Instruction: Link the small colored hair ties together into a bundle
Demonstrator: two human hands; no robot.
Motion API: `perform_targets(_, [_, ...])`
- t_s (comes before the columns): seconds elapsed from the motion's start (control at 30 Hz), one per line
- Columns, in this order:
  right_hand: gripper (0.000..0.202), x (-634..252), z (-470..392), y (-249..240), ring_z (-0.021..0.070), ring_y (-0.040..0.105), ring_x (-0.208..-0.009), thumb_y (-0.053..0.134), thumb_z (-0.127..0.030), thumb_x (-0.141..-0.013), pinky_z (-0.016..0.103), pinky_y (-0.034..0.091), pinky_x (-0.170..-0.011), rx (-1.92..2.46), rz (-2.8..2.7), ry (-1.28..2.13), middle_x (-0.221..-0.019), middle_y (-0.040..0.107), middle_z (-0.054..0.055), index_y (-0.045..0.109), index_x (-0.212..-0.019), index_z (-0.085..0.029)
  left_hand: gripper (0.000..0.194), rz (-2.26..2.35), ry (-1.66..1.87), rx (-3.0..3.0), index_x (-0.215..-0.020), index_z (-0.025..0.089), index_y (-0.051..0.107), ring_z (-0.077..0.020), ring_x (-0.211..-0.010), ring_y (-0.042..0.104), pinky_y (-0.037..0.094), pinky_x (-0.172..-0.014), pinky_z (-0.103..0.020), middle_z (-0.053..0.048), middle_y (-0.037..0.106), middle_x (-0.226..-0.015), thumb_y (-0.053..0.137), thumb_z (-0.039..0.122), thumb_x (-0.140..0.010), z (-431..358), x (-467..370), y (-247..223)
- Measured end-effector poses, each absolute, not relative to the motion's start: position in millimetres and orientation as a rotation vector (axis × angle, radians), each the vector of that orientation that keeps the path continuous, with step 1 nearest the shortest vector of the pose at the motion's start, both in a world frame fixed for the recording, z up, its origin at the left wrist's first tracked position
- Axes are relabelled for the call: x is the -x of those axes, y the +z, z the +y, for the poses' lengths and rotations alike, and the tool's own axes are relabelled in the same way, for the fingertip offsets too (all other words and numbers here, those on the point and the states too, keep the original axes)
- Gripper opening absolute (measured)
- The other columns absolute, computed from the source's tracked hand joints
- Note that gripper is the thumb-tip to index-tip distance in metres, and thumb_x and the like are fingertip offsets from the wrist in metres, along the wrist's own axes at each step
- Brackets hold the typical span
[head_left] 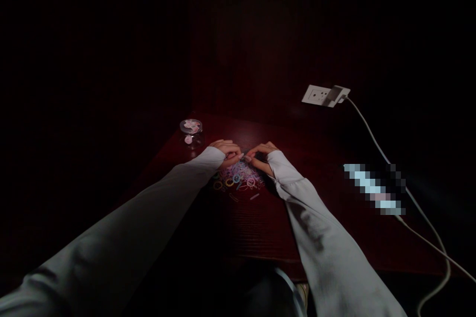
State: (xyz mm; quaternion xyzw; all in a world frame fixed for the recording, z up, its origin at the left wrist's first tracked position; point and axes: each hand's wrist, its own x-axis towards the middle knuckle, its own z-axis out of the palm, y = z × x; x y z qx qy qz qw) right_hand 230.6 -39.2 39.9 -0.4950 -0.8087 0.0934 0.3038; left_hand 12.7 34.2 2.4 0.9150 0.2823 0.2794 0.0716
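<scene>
Jar [191,134], lidded, near left hand [226,149]

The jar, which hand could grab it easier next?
Probably the left: the left hand is nearer the jar, while the right hand is farther off, at the other side of the pile.

The left hand [225,150] and right hand [266,149] nearly meet over a pile of colourful bands [242,172], apparently pinching something small; a lidded jar [191,132] stands near on the table [256,228].
</scene>
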Motion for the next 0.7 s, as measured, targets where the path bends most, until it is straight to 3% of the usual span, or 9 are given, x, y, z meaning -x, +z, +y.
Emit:
perform_targets(0.17, [0.034,-229,-39,38,0.023,0.059,-0.091,0.057,-0.047,-0.101,0.036,0.044,-0.086,1.315,-2.133,0.204,-0.09,0.077,0.006,0.077,-0.088,-0.024,0.028,0.873,0.89,-2.749,-0.078,0.021,0.068,-0.0153,-0.071,0.051,0.038,-0.075,-0.027,0.002,0.053,-0.064,0.053,0.037,-0.095,33,-14,2])
perform_targets(0.7, [0.033,-234,-16,10,0.0224,0.058,-0.085,0.056,-0.046,-0.101,0.037,0.043,-0.087,1.336,-2.125,0.112,-0.086,0.075,0.004,0.077,-0.083,-0.026,0.029,0.839,0.851,-2.754,-0.076,0.021,0.065,-0.0156,-0.071,0.051,0.037,-0.074,-0.028,0.002,0.052,-0.064,0.051,0.037,-0.095,37,-12,2])
